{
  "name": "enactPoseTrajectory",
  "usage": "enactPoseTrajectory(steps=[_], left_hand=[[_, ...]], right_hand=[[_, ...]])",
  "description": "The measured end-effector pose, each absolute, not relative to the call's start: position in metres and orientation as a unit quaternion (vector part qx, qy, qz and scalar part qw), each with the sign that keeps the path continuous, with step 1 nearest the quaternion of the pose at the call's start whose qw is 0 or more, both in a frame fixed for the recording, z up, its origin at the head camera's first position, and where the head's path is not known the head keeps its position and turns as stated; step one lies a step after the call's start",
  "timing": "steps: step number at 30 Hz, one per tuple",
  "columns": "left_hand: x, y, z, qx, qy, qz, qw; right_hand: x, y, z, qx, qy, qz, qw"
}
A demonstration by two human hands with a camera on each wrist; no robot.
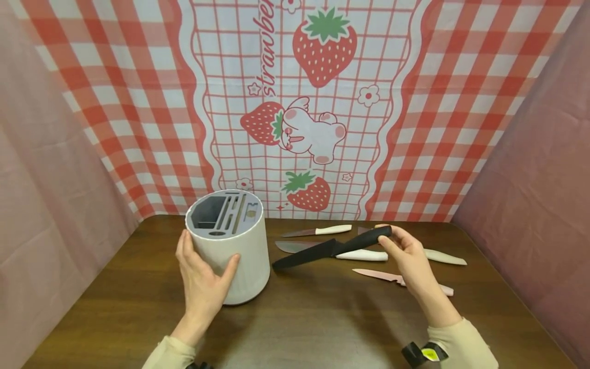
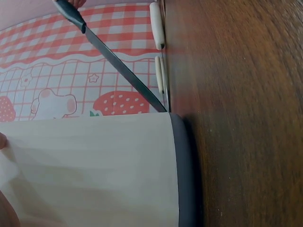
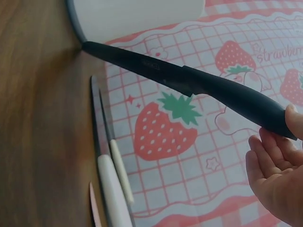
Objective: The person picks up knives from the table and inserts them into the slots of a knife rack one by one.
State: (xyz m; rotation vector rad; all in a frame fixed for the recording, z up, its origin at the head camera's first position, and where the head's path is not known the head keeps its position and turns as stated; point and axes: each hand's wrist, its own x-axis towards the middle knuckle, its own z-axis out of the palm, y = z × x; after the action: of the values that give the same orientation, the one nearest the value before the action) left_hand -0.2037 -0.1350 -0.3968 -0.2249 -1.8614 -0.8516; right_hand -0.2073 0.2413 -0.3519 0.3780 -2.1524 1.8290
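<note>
My left hand (image 1: 201,279) grips the side of a round white knife block (image 1: 251,256), thumb at its front and fingers round its left side. The block stands upright, and its grey top insert (image 1: 224,214) shows slots and a wider compartment. In my right hand (image 1: 412,261) is a black kitchen knife (image 1: 318,252), pinched at the end of its handle. The knife slants down to the left, its tip low beside the block's base; whether it touches the block or the table I cannot tell. The right wrist view shows the thumb and fingertips on the black handle (image 3: 246,101).
Behind and below the black knife lie a small white-handled knife (image 1: 334,230) and a larger white-handled one (image 1: 361,255). A pink knife (image 1: 378,274) lies nearer, partly under my right hand. To its right is a cream handle (image 1: 444,257). A checked strawberry cloth (image 1: 415,128) hangs behind the table.
</note>
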Motion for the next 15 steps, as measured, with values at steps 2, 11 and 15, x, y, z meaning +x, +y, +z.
enactPoseTrajectory(steps=[2,11,15], left_hand=[[-0.204,-0.135,-0.397,-0.093,-0.774,-0.354,0.516],[-0.203,-0.135,-0.398,-0.088,-0.78,-0.352,0.51],[-0.203,-0.135,-0.398,-0.087,-0.781,-0.351,0.51]], right_hand=[[-0.21,0.238,-0.35,0.136,-0.732,0.65,0.152],[-0.215,0.225,-0.342,0.13,-0.696,0.685,0.174],[-0.217,0.22,-0.337,0.148,-0.674,0.704,0.167]])
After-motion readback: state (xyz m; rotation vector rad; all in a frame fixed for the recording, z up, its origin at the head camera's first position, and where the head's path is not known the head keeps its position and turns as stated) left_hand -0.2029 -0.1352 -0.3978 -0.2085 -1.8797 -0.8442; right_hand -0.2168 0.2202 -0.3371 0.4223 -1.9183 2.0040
